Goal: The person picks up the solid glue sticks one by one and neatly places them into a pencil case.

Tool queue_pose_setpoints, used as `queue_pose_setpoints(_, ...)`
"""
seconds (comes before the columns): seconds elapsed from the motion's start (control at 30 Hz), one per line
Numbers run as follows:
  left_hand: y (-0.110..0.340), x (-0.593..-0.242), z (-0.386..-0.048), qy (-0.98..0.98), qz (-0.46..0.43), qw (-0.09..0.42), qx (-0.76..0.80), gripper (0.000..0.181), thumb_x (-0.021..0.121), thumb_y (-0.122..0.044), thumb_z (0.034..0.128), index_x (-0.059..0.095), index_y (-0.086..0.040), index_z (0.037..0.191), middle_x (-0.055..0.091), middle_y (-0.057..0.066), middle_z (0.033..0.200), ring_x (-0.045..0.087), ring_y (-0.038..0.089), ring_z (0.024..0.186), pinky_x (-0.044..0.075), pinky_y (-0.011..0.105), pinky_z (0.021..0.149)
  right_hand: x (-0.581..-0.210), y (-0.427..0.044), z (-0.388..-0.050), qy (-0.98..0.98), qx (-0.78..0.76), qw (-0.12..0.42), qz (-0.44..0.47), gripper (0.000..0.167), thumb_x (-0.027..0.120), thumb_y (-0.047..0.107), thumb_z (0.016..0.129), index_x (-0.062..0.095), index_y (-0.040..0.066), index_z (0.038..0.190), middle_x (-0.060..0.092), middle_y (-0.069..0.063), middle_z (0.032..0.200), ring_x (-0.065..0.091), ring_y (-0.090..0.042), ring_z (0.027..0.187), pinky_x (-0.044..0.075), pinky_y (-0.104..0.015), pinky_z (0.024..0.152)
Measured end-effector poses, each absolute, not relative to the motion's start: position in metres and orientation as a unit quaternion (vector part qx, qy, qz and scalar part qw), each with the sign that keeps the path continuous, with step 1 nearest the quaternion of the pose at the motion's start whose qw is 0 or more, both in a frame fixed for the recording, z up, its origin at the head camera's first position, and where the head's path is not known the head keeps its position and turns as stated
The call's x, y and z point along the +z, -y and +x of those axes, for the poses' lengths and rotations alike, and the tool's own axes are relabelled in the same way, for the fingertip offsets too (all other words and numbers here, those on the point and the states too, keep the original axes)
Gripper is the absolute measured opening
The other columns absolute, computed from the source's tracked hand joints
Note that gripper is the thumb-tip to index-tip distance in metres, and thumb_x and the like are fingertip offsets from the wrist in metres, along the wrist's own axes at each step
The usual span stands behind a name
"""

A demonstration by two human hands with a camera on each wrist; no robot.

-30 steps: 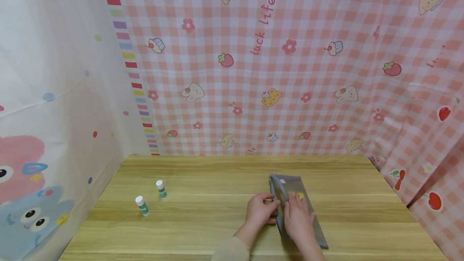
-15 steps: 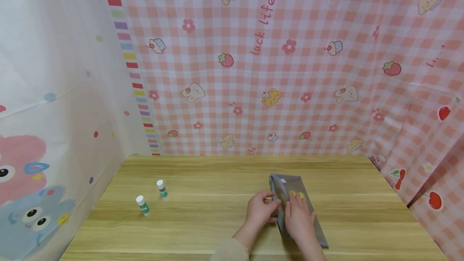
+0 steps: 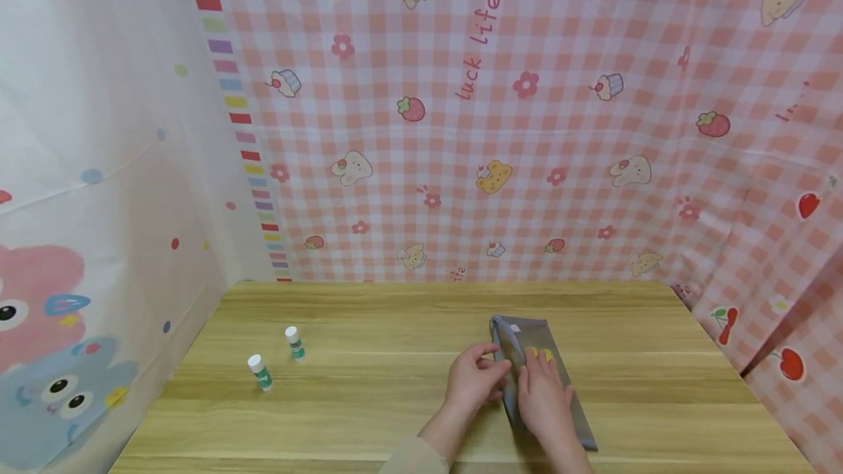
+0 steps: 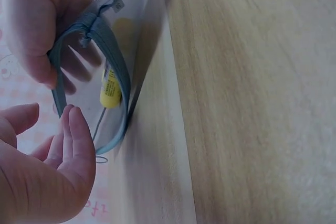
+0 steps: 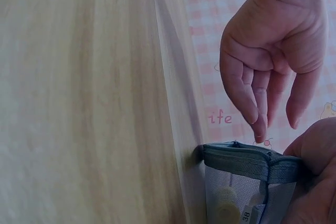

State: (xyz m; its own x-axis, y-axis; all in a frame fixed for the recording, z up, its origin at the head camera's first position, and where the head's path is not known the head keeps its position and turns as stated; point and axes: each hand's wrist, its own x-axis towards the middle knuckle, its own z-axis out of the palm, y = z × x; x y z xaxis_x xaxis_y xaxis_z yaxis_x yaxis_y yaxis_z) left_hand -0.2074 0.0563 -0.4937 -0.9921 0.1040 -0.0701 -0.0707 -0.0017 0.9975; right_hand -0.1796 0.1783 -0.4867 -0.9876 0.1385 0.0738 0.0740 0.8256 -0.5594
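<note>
A grey mesh zipper pouch (image 3: 573, 404) lies on the table, its long mouth gaping toward the left. My right hand (image 3: 545, 393) grips the upper side of the pouch near the zipper edge, its fingers spread over the mesh. Close by the mouth is my left hand (image 3: 473, 379), fingers loosely bent and holding nothing. In the left wrist view, the left fingertips (image 4: 76, 116) come up against or just beside the zipper rim (image 4: 116, 66); contact is hard to tell. A yellow cylinder with dark print (image 4: 111, 88) shows within the pouch.
Two small white-capped green tubes, resembling glue sticks, stand at the table's left: a nearer tube (image 3: 260, 373) and a farther tube (image 3: 294, 343). The wooden table (image 3: 369, 401) ends against a pink checked curtain (image 3: 448, 137) at the back.
My left hand has lifted very slightly beside the pouch's mouth. The right hand and the pouch stay nearly where they were.
</note>
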Motion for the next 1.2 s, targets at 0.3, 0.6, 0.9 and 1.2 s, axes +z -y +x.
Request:
queue_pose_setpoints(0.3, -0.045, -0.489, -0.202, -0.698, 0.026, 0.033, 0.714, 0.040, 0.077, -0.007, 0.0842, 0.064, 0.005, 0.120, 0.071, 0.003, 0.085, 0.068, 0.019, 0.071, 0.060, 0.040, 0.062, -0.486, -0.178, -0.179, 0.952, 0.296, 0.045, -0.064, 0.044, 0.039, 0.013, 0.104, 0.044, -0.011, 0.141, 0.031, -0.037, 0.147, 0.026, -0.056, 0.136, 0.016, -0.083, 0.098)
queue_pose_setpoints(0.6, -0.032, -0.481, -0.194, -0.730, 0.052, -0.009, 0.682, 0.046, 0.079, -0.014, 0.0835, 0.062, 0.004, 0.123, 0.070, 0.000, 0.089, 0.065, 0.010, 0.077, 0.055, 0.023, 0.065, -0.486, -0.177, -0.177, 0.951, 0.298, 0.065, -0.058, 0.044, 0.040, 0.012, 0.103, 0.045, -0.011, 0.140, 0.034, -0.038, 0.145, 0.029, -0.057, 0.134, 0.017, -0.084, 0.098)
queue_pose_setpoints(0.9, -0.022, -0.473, -0.183, -0.742, 0.065, -0.038, 0.667, 0.052, 0.080, -0.016, 0.0826, 0.060, 0.003, 0.127, 0.070, 0.002, 0.097, 0.064, 0.010, 0.084, 0.055, 0.021, 0.069, -0.487, -0.177, -0.177, 0.950, 0.300, 0.068, -0.058, 0.043, 0.040, 0.012, 0.103, 0.045, -0.011, 0.139, 0.034, -0.038, 0.145, 0.028, -0.057, 0.134, 0.017, -0.084, 0.097)
queue_pose_setpoints(1.2, 0.002, -0.466, -0.182, -0.766, 0.073, -0.097, 0.632, 0.049, 0.080, -0.014, 0.0828, 0.061, 0.001, 0.125, 0.070, 0.008, 0.104, 0.066, 0.023, 0.091, 0.055, 0.023, 0.073, -0.487, -0.177, -0.177, 0.951, 0.296, 0.068, -0.056, 0.043, 0.040, 0.012, 0.103, 0.045, -0.011, 0.139, 0.035, -0.037, 0.145, 0.029, -0.056, 0.134, 0.017, -0.084, 0.097)
